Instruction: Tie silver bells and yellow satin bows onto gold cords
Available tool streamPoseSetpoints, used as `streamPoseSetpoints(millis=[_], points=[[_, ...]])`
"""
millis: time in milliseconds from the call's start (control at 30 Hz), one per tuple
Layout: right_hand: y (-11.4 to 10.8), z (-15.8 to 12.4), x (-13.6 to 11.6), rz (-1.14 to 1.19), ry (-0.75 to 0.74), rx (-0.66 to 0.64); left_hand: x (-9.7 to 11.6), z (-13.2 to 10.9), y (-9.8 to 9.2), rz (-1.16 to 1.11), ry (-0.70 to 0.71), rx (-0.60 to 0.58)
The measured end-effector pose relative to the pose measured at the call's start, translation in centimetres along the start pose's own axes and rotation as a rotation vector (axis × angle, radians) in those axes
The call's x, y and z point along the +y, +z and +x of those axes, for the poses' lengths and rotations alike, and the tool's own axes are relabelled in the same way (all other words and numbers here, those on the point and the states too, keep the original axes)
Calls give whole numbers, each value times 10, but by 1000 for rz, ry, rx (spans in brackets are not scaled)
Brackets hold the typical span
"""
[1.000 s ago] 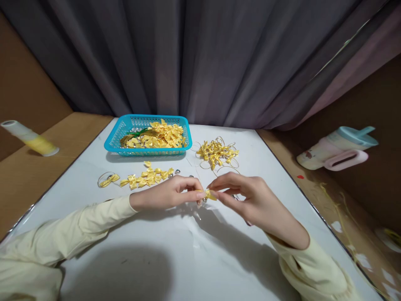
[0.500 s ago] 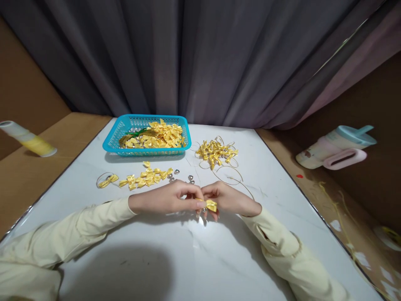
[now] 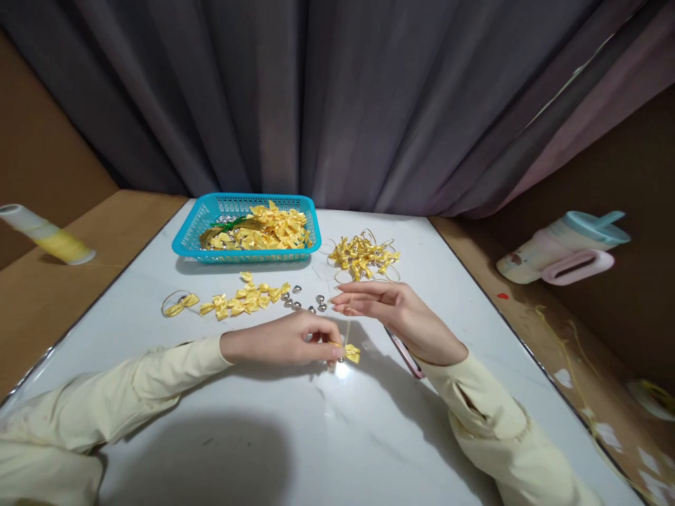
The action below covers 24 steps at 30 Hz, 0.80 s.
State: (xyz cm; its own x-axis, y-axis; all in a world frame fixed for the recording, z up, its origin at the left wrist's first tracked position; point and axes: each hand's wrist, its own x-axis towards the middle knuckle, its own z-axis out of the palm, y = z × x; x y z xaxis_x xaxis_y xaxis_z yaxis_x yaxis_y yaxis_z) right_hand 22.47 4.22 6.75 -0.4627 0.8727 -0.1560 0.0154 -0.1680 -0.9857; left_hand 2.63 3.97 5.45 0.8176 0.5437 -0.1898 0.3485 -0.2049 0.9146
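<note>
White table below, and the left hand has its grip pinched on a yellow bow by its left side: light, soft, likely slippery, best taken at its middle. Long axis crosswise, free end pointing right. Just beyond, right hand, fingers extended, grip unclear.

Front-right of the blue rectangular plastic basket, our left hand pinches a glossy yellow ribbon bow, and our right hand hovers farther right. We see a tangled pile of gold-corded yellow bows right of the basket.
</note>
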Motion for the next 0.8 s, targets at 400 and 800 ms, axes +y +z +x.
streamPoseSetpoints(millis=[400, 800], points=[[5, -37, -37, -92, -301, 262, -24, 14, 2, 115, -75, 290], [-3, -88, -64, -202, -464, 322, -39, 20, -15, -24, -58, 538]])
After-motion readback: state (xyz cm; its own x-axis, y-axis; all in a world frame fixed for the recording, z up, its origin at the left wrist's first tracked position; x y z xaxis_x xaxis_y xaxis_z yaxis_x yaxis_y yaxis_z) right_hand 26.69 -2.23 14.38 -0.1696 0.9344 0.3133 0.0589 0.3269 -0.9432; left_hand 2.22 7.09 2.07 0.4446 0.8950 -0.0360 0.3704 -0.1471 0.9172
